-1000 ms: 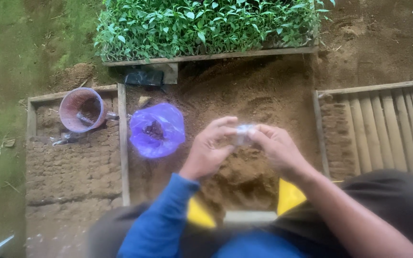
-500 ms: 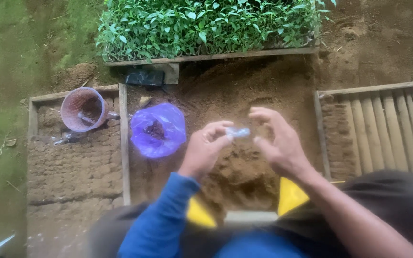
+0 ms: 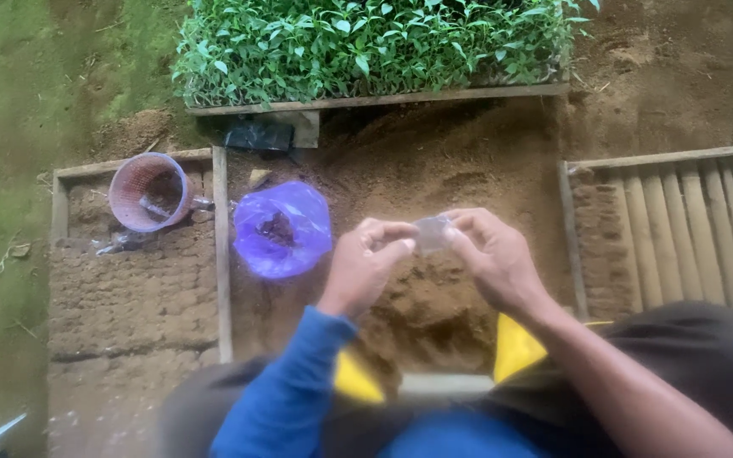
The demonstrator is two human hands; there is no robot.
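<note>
Hands raised over soil, left hand (image 3: 365, 265), right hand (image 3: 492, 254) pinching clear bag (image 3: 432, 232)

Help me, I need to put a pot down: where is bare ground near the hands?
Bare soil lies between the seedling tray and the hands, left and right, which pinch a small clear bag. The purple bag and pink basket crowd the left.

Purple bag (image 3: 282, 229), pink basket (image 3: 148, 192), seedling tray (image 3: 366, 42).
</note>
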